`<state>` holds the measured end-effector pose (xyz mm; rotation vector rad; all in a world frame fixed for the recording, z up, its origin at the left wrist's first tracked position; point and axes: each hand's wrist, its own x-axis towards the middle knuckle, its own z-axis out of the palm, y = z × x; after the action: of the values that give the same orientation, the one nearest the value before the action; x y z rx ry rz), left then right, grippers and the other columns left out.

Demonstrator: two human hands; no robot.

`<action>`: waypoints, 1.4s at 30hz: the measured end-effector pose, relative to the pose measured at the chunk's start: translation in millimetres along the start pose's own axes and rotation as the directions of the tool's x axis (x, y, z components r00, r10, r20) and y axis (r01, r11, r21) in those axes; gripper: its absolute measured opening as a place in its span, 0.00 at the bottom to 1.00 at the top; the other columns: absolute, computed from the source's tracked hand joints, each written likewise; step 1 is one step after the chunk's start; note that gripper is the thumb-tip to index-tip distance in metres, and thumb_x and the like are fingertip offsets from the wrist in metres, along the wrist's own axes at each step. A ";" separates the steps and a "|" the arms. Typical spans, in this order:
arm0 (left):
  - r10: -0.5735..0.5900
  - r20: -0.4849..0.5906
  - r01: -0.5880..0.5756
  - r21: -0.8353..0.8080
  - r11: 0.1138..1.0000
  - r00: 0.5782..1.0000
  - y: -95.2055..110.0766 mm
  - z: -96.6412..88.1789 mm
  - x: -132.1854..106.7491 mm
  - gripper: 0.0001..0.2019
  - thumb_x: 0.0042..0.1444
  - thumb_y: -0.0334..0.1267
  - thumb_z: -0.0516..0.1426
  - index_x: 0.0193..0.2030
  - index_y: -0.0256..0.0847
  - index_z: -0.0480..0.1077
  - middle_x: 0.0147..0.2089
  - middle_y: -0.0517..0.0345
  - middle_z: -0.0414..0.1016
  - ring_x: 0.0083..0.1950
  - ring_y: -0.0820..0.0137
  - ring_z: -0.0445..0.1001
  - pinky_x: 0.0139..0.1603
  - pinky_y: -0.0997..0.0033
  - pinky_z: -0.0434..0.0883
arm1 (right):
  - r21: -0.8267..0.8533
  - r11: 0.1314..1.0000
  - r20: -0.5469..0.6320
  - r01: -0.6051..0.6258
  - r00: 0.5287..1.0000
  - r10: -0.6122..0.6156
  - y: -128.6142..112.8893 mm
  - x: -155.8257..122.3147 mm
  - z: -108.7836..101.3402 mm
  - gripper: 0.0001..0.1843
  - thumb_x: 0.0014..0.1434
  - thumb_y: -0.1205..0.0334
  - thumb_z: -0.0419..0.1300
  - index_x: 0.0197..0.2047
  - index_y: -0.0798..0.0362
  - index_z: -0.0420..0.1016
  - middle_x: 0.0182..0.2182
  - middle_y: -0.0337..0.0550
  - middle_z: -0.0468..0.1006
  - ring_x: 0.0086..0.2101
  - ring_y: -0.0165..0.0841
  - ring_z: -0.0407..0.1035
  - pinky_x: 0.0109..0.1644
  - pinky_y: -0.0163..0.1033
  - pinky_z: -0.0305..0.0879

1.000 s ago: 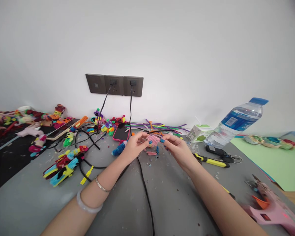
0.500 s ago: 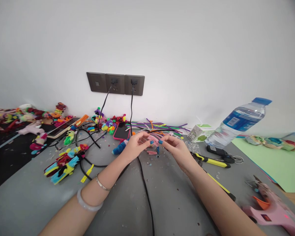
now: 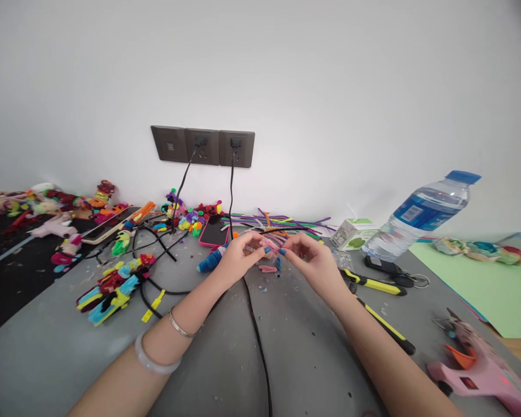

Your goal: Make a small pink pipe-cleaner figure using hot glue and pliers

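Note:
My left hand (image 3: 238,258) pinches a small pink pipe-cleaner piece (image 3: 270,245) between thumb and fingers, above the middle of the table. Close by on the other side, my right hand (image 3: 316,267) has its thumb and index finger pinched together at the edge of the same piece. Its exact shape is partly covered by the fingers. Below the hands a loose pink scrap (image 3: 268,269) lies on the table. A blue fuzzy pipe-cleaner figure (image 3: 209,261) lies beside my left wrist, partly hidden by the hand.
Behind the hands lies a bunch of coloured pipe cleaners (image 3: 282,219). To the right are yellow-black pliers (image 3: 382,286), a drink carton (image 3: 351,234), a tilted water bottle (image 3: 421,217) and a pink glue gun (image 3: 481,370). A black cable (image 3: 257,330) crosses the table; pipe-cleaner figures (image 3: 113,292) lie left.
My right fingertips have drawn slightly to the right, so the gap between the two hands is a little wider. My left hand keeps its pinch on the pink piece.

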<state>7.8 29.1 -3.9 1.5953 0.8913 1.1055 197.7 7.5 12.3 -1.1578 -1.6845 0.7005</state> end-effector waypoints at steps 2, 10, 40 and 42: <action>0.002 -0.003 -0.002 -0.003 1.000 1.000 -1.3 0.4 0.0 0.11 0.56 0.42 0.59 0.41 0.38 0.72 0.42 0.51 0.76 0.41 0.66 0.76 0.34 0.72 0.72 | -0.117 0.988 -0.007 0.104 0.994 -0.106 -2.0 -1.0 0.9 0.06 0.59 0.58 0.60 0.32 0.49 0.72 0.27 0.39 0.71 0.28 0.33 0.62 0.33 0.39 0.58; -0.013 0.022 0.014 -0.059 0.998 1.000 2.0 0.5 0.3 0.12 0.54 0.45 0.61 0.40 0.38 0.72 0.40 0.51 0.77 0.40 0.65 0.77 0.34 0.71 0.72 | -0.122 0.984 0.022 0.131 0.991 -0.129 -4.0 -3.5 2.7 0.06 0.61 0.59 0.58 0.34 0.49 0.75 0.29 0.42 0.75 0.29 0.34 0.67 0.34 0.40 0.63; -0.200 0.084 0.217 -0.391 0.894 0.976 8.8 1.3 -2.0 0.17 0.47 0.48 0.67 0.38 0.37 0.72 0.35 0.57 0.74 0.35 0.72 0.72 0.38 0.71 0.68 | -0.028 0.932 0.010 0.362 0.932 -0.362 -2.9 -1.6 -3.5 0.09 0.61 0.64 0.62 0.45 0.44 0.80 0.39 0.45 0.79 0.41 0.39 0.71 0.46 0.46 0.67; -0.199 0.095 0.220 -0.409 0.885 0.975 9.1 1.3 -2.1 0.18 0.47 0.48 0.67 0.38 0.37 0.72 0.36 0.56 0.74 0.35 0.72 0.72 0.38 0.71 0.68 | -0.032 0.924 0.004 0.380 0.925 -0.380 -2.9 -1.4 -3.7 0.11 0.61 0.64 0.63 0.46 0.43 0.80 0.39 0.45 0.78 0.42 0.39 0.71 0.46 0.45 0.67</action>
<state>8.8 24.4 4.2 1.1384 0.7145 1.0157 200.1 4.9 15.7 -0.8139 -1.8547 0.4278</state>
